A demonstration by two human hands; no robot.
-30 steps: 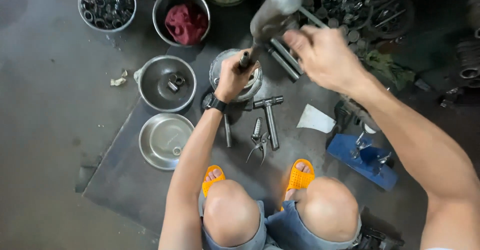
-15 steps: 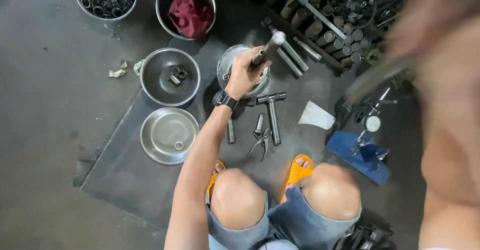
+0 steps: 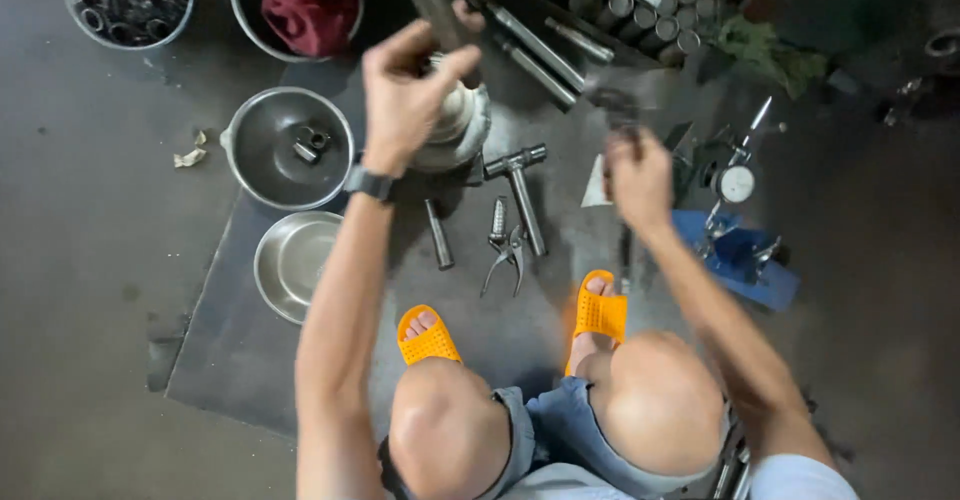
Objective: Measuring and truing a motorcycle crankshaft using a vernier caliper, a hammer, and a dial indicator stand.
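On a dark mat (image 3: 250, 360) laid over the floor, we see a person squatting in orange sandals (image 3: 430, 338), both hands raised over a round metal part (image 3: 462, 125) that stands at the mat's far edge.

Left hand (image 3: 405, 100): fingers curled around a dark rod (image 3: 430, 0) held roughly upright, its lower end at the top of the part; thumb and forefinger close about the shaft, with no gap visible.

Right hand (image 3: 638, 175): closed around the handle of a hammer (image 3: 620, 95); the head is blurred, well to the right of the rod.

Handling: we judge the part heavy, rigid and probably oily, hence slippery; it is best gripped around its broad rim. The rod looks stiff and smooth; a hold well below its upper end keeps the fingers clear.

Surroundings: a steel bowl (image 3: 265, 165) with small fittings inside sits left of the part, an empty one (image 3: 285, 270) nearer us. A T-shaped tool (image 3: 520, 185), pliers (image 3: 505, 250) and a short pin (image 3: 438, 235) lie just in front of the part. A dial gauge (image 3: 736, 184) on a blue base stands to the right.
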